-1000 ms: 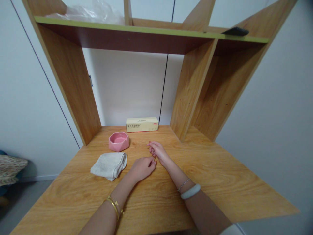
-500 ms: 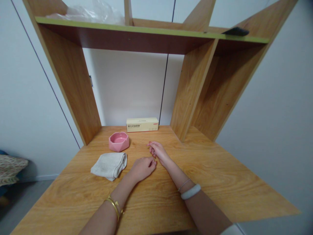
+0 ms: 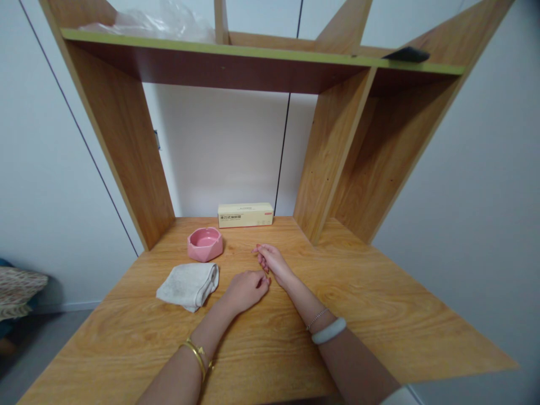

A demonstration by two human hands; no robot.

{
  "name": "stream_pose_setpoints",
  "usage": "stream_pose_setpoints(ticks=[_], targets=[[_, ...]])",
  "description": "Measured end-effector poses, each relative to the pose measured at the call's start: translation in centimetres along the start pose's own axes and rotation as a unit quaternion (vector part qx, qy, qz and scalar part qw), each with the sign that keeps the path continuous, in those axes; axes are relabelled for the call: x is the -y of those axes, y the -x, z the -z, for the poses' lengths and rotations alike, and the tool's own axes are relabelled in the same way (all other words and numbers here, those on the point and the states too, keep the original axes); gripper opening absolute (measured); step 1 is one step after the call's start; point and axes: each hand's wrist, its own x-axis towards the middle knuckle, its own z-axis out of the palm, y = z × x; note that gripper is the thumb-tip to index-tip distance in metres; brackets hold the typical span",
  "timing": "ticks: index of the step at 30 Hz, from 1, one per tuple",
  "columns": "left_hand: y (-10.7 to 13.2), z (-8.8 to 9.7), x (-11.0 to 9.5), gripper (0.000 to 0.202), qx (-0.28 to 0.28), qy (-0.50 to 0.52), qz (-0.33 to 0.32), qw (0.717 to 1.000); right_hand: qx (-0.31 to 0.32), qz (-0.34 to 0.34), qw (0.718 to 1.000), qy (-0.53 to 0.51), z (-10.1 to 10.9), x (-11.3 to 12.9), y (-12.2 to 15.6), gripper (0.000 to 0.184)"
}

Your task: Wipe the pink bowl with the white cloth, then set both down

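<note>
My left hand [image 3: 247, 289] lies on the wooden desktop [image 3: 295, 337], its fingers curled in and closed, with no object showing in it. Just beyond its fingertips, my right hand [image 3: 273, 263] rests on its side, fingers loosely bent and a little apart, holding nothing that I can see. The two hands are very close at the fingertips; whether they touch is unclear. To the left of my left hand sits a folded pale grey cloth [image 3: 188, 286]. Behind the cloth stands a pink faceted bowl [image 3: 205, 251], like an ashtray.
A long cream box [image 3: 245, 216] with printed lettering stands at the back of the desk. Wooden uprights [image 3: 333, 169] carry a shelf [image 3: 223, 50] overhead, with clear plastic [image 3: 164, 25] and a dark flat object [image 3: 407, 54] on it. Patterned fabric [image 3: 19, 287] shows at far left.
</note>
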Motion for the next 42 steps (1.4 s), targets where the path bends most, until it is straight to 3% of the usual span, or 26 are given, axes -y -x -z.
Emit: stream_pose_setpoints(ticks=[37,39,42], targets=[[0.0,0.1,-0.1,0.034,0.011,-0.006,0.005,1.000,-0.003,0.009,1.000,0.030,0.1,-0.2,0.0,0.024],[0.0,0.0,0.0,0.034,0.007,-0.003,0.006,1.000,-0.019,0.035,0.997,0.065,0.0,0.1,0.0,0.023],[-0.1,-0.7,0.3,0.031,-0.021,0.017,0.006,1.000,-0.024,0.149,0.975,0.165,-1.4,1.9,0.9,0.019]])
